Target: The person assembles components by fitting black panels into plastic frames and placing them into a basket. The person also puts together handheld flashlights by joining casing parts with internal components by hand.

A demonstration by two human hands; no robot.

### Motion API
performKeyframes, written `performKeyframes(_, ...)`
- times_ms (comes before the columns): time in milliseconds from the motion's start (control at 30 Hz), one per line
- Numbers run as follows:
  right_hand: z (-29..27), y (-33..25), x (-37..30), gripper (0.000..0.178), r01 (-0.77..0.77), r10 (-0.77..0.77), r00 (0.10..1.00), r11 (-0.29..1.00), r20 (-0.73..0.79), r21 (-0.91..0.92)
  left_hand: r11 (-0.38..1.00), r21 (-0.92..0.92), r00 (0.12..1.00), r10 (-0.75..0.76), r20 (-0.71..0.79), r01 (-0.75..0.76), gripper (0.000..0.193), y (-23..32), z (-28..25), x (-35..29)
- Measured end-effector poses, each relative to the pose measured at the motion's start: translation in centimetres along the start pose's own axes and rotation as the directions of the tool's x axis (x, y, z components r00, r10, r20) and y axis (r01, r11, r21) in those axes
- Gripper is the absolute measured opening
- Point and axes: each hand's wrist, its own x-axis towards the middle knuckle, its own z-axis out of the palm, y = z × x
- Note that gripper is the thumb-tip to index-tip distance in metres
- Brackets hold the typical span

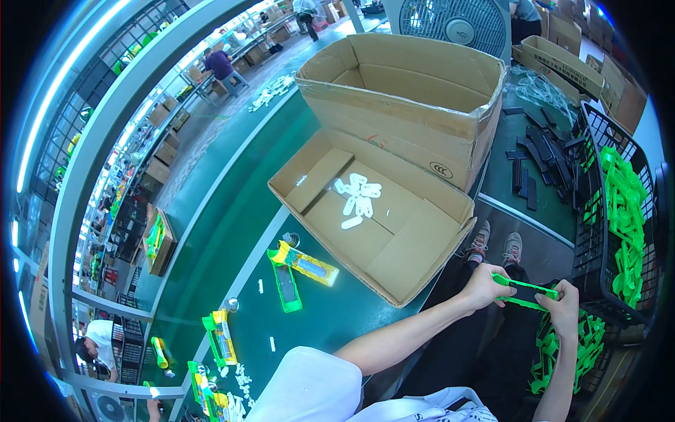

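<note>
Between my two hands is a bright green plastic housing [533, 304] with a dark panel [523, 291] in its middle. My left hand [485, 285] pinches its left end, and my right hand [562, 307] grips its right end. Below them, a heap of similar green plastic parts [581, 344] lies near my right forearm. A black crate [594, 246] to the right holds more green pieces [622, 218]. Black panels [541, 151] are scattered on the green surface beyond my hands.
A shallow cardboard box [408, 260] with several white pieces [357, 193] stands left of my hands, a taller carton [450, 133] behind it. Yellow-green assemblies [302, 264] lie on the green table [330, 316]. A fan [457, 28] stands at the back; people work farther off.
</note>
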Motion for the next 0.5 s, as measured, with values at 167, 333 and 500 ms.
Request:
performKeyframes(167, 0.3, -0.4, -0.1, 0.036, -0.006, 0.006, 1.000, 1.000, -0.010, 0.023, 0.999, 0.033, 1.000, -0.006, 0.001, 0.006, 0.014, 0.9, -0.1, -0.1)
performKeyframes(333, 0.2, -1.0, -0.8, 0.037, -0.015, 0.015, 1.000, 1.000, -0.019, -0.008, 0.997, 0.080, 1.000, 0.001, 0.000, -0.001, 0.015, 0.9, 0.0, -0.8)
performKeyframes(500, -0.5, -3.5, -2.1, 0.026, -0.103, 0.103, 0.994, 0.994, 0.028, -0.028, 0.999, -0.007, 0.999, 0.034, 0.039, -0.033, 0.016, -0.4, 0.3, -0.6)
